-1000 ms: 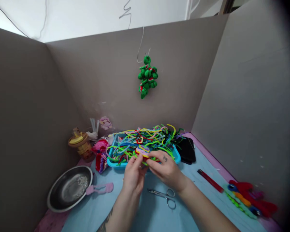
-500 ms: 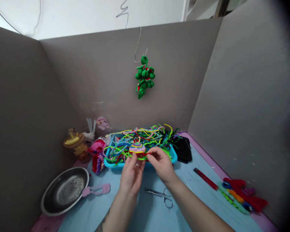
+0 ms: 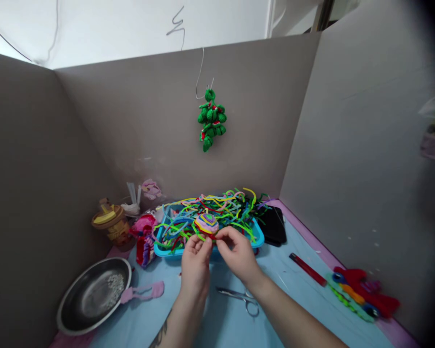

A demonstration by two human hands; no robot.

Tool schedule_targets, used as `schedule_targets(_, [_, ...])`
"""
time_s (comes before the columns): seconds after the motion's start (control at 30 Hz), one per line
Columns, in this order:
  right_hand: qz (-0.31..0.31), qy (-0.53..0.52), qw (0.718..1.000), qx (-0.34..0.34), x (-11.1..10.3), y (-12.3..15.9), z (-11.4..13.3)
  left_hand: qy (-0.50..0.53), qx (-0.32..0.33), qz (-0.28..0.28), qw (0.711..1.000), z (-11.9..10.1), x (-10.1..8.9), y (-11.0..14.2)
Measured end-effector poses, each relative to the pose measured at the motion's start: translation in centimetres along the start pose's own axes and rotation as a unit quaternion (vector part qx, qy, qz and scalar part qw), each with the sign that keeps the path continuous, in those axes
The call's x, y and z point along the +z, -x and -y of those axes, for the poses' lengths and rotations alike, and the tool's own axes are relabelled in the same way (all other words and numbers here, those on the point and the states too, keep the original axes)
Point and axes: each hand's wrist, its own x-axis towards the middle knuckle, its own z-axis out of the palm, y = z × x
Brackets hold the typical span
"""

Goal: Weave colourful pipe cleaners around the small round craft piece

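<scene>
A small domed coil of striped pipe cleaners, in purple, green, yellow and pink, is held up in front of the blue basket. My left hand pinches its lower edge, fingers curled. At the coil's lower right edge, my right hand pinches a red pipe cleaner between thumb and forefinger. The fingertips of both hands nearly meet there, partly hiding the red strand. Behind the coil, loose pipe cleaners of many colours fill the basket. Scissors lie on the blue table below my hands.
To the left are a steel bowl with small white pieces, a pink pipe-cleaner piece and a lidded brown cup. A red and black stick and colourful fuzzy crafts lie right. A green ornament hangs ahead.
The coil has tipped so that more of its spiral top faces me. My left fingers have curled in under its edge, nearer my right fingertips. The view has shifted slightly.
</scene>
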Motion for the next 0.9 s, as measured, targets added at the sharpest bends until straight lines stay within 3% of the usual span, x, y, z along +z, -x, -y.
schedule_targets(0.23, [0.014, 0.132, 0.989, -0.067, -0.2, 0.2, -0.3, -0.072, 0.054, -0.007, 0.996, 0.9, -0.8, -0.3])
schedule_targets(0.43, [-0.009, 0.124, 0.987, -0.098, -0.2, 0.3, -0.8, -0.102, 0.064, -0.008, 0.993, 1.5, -1.0, -0.3])
schedule_targets(0.7, [-0.013, 0.012, 1.0, 0.017, 0.0, -0.1, -1.1, 0.016, -0.009, 0.004, 1.0, 0.6, -0.2, 0.1])
schedule_targets(0.9, [-0.004, -0.034, 0.996, 0.08, 0.2, -0.4, -1.3, 0.013, -0.004, 0.025, 1.0, 0.4, 0.1, 0.4])
